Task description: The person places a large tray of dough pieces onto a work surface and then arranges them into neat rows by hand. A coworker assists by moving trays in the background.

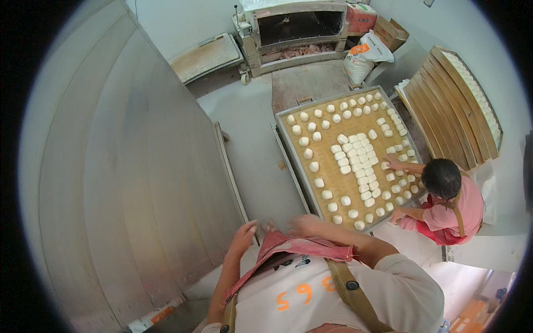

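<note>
My left hand (245,234) is raised beside the red apron (291,245), near the edge of the grey metal panel; its grip is unclear. Blurred, my right hand (306,224) is just off the near left corner of a large wooden tray (333,160) with a metal rim. White dough pieces (362,160) stand on that tray, packed closely in the middle and spaced out in rows along its sides. At its right side a co-worker (449,200) in pink reaches one hand over the dough pieces.
Stacked wooden trays (449,108), the top one filled with dough pieces, lean at the right. A large metal panel (158,175) fills the left. Beyond stand a low wheeled table (206,58), a metal machine (297,31), white sacks (362,62) and a cardboard box (390,34).
</note>
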`<control>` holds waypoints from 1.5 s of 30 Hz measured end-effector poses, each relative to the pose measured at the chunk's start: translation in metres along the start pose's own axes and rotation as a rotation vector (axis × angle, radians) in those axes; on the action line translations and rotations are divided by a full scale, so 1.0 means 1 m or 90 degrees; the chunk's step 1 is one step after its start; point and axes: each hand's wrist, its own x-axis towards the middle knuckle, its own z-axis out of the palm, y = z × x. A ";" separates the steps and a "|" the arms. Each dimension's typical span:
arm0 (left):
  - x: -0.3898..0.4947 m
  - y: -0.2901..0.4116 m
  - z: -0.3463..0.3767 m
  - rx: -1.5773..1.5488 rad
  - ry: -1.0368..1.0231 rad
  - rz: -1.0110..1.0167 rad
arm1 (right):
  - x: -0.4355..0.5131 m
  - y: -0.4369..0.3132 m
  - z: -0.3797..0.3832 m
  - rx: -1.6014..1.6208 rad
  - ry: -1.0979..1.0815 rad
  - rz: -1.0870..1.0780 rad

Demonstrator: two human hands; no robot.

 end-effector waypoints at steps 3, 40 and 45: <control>0.074 0.074 -0.007 0.133 -0.158 0.231 | 0.087 -0.060 -0.048 -0.042 -0.168 -0.169; 0.812 0.432 -0.229 0.338 -0.335 0.296 | 0.631 0.177 -0.523 -0.077 0.260 -0.176; 0.874 0.489 -0.221 0.330 -0.546 0.273 | 0.642 0.208 -0.566 -0.046 0.319 -0.085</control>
